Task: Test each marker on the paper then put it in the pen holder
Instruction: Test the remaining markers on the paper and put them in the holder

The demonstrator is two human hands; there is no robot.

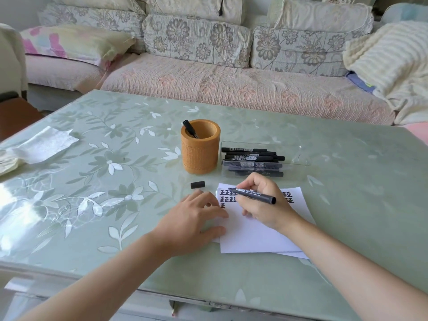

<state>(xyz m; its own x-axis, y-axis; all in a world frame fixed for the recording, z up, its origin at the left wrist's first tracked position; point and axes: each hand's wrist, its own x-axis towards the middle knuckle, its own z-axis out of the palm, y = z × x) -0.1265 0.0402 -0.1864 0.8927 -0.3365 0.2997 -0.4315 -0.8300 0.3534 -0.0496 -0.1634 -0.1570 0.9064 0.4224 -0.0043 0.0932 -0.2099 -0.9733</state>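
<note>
Marker (254, 195): uncapped, gripped by right hand (264, 206), tip held to paper (254, 235) for test strokes. Paper steadied under relaxed left hand (194, 221). Cap (198, 184) set aside by pen holder (200, 154), where a second marker (190, 128) is stowed. Remaining markers (252, 156) kept in clear case (297, 156). Surface: floral-covered table (104, 181); sofa (208, 84) behind.

One camera, worn on my head

It looks forward and down across the table (92, 158) from just above my forearms, facing the sofa (208, 89) on the far side. My left hand (190, 221) and right hand (264, 205) sit close below the lens, lower middle.
</note>
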